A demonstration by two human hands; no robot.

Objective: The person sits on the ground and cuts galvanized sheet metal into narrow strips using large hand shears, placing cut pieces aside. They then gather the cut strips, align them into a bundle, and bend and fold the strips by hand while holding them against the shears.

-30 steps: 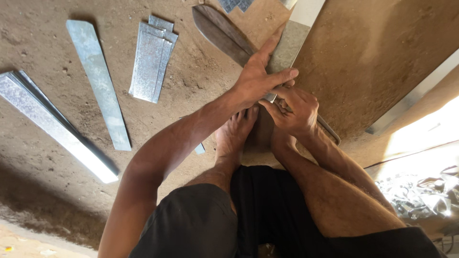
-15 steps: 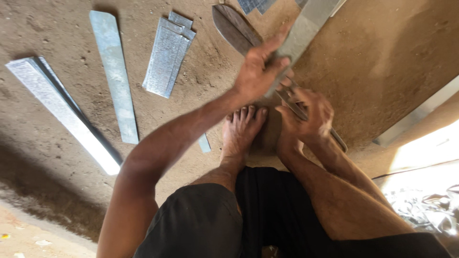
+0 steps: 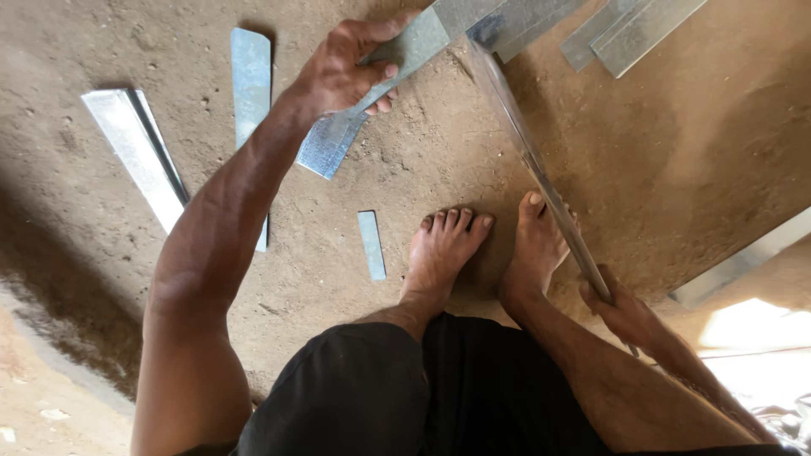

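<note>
My left hand (image 3: 346, 67) grips a flat grey sheet-metal strip (image 3: 397, 63) and holds it above the dirt floor at the upper middle. Another cut metal piece (image 3: 325, 148) lies on the ground just under that hand. My right hand (image 3: 621, 308) is closed on the handle end of a long narrow blade-like tool (image 3: 532, 160) that slants up and left toward the top of the view. My two bare feet (image 3: 486, 249) stand on the ground between the hands.
A long metal strip (image 3: 251, 93) and a folded metal channel (image 3: 139, 156) lie at the left. A small metal offcut (image 3: 371, 245) lies by my left foot. More strips (image 3: 634, 29) lie at the top right, and a metal edge (image 3: 748, 257) sits at the right.
My hands have come apart: the left hand lifted a metal strip up and left, and the right hand dropped lower right holding the long tool. The view shifted so both feet show.
</note>
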